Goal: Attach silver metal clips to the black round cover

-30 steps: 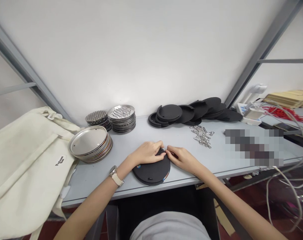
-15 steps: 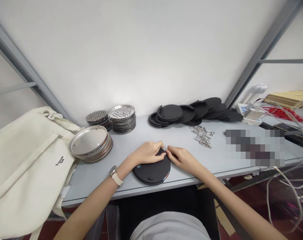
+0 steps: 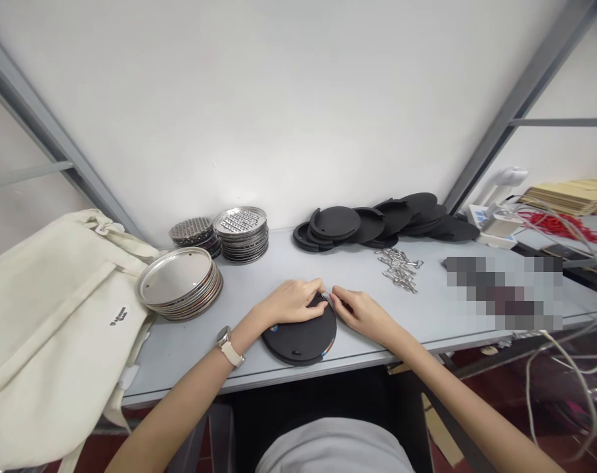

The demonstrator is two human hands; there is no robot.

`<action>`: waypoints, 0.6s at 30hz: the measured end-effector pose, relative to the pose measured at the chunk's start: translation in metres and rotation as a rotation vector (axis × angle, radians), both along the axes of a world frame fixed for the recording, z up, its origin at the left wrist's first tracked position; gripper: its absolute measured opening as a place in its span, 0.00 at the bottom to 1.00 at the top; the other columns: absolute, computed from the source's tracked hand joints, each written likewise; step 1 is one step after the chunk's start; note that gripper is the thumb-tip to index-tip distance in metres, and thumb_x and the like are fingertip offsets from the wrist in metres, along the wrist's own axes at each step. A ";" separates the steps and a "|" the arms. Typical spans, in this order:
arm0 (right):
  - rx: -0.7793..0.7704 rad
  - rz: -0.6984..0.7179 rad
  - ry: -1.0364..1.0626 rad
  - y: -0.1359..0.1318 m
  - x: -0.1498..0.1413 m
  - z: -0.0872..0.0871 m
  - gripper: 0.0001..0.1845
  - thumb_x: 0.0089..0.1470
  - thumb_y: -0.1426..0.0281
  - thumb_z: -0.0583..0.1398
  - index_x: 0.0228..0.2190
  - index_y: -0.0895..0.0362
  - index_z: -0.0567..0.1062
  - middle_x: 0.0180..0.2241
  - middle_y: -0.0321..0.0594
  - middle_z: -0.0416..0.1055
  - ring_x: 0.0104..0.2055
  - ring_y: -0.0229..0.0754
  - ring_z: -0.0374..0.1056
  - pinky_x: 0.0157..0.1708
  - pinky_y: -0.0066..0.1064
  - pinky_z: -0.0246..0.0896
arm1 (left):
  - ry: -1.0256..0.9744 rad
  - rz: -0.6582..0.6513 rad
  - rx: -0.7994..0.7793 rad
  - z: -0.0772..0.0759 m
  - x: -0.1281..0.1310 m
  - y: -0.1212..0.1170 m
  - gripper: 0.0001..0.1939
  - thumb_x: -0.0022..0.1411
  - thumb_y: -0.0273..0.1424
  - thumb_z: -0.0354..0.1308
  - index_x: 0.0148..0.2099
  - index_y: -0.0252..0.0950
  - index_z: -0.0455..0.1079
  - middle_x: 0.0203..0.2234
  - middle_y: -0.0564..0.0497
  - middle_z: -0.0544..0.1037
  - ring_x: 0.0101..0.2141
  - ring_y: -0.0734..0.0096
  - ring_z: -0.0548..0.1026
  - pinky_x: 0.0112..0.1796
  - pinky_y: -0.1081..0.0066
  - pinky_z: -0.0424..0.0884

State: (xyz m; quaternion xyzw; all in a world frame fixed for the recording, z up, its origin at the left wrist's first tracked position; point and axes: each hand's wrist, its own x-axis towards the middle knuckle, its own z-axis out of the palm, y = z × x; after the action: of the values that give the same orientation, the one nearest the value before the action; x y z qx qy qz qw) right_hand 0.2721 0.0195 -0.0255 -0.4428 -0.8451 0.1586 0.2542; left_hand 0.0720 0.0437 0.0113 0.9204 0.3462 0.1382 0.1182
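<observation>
A round black disc-shaped case (image 3: pixel 301 338) lies flat near the front edge of the table, with a coloured strip showing at its lower right rim. My left hand (image 3: pixel 293 302) grips it at the top, thumb and fingers closed around the far edge. At that edge, a small silver metal clip (image 3: pixel 326 297) is pinched between the fingertips of my right hand (image 3: pixel 360 314); my fingers partly hide it. Beyond my right hand lies a loose pile of similar silver clips (image 3: pixel 400 269).
Stacked round metal plates (image 3: pixel 175 276) and round grater plates (image 3: pixel 240 223) stand at the left, beside a cream bag (image 3: pixel 66 315). Overlapping black discs (image 3: pixel 335 223) line the wall. To the right are a blurred-out item (image 3: pixel 505 292), white cables (image 3: pixel 529 381) and red cords (image 3: pixel 564 226).
My right fingertips have shifted very slightly right at the clip. My left hand and the black case have hardly moved.
</observation>
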 end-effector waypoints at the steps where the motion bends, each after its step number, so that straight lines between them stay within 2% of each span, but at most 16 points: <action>1: -0.002 0.007 -0.006 0.000 0.000 0.000 0.13 0.63 0.67 0.46 0.26 0.54 0.60 0.19 0.30 0.56 0.19 0.35 0.53 0.24 0.26 0.47 | 0.006 0.003 0.010 0.000 0.000 0.000 0.08 0.62 0.36 0.51 0.39 0.38 0.61 0.20 0.57 0.67 0.21 0.74 0.66 0.24 0.74 0.56; 9: 0.002 0.012 -0.044 0.002 -0.003 -0.001 0.14 0.63 0.67 0.45 0.28 0.55 0.63 0.22 0.35 0.64 0.22 0.37 0.59 0.26 0.27 0.50 | 0.094 0.100 0.130 0.001 0.002 -0.004 0.12 0.61 0.41 0.50 0.40 0.38 0.61 0.23 0.54 0.72 0.25 0.66 0.72 0.25 0.71 0.57; 18: 0.004 0.003 -0.070 0.001 -0.001 -0.001 0.13 0.63 0.67 0.45 0.27 0.55 0.62 0.22 0.35 0.64 0.22 0.37 0.59 0.26 0.26 0.50 | 0.085 0.105 0.151 -0.003 0.001 -0.001 0.12 0.61 0.41 0.51 0.40 0.38 0.63 0.26 0.53 0.75 0.27 0.67 0.73 0.27 0.72 0.59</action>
State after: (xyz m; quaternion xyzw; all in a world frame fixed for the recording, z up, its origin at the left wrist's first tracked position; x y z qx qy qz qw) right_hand 0.2708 0.0209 -0.0267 -0.4461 -0.8546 0.1417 0.2250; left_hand 0.0729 0.0422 0.0083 0.9123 0.3873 0.1307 0.0264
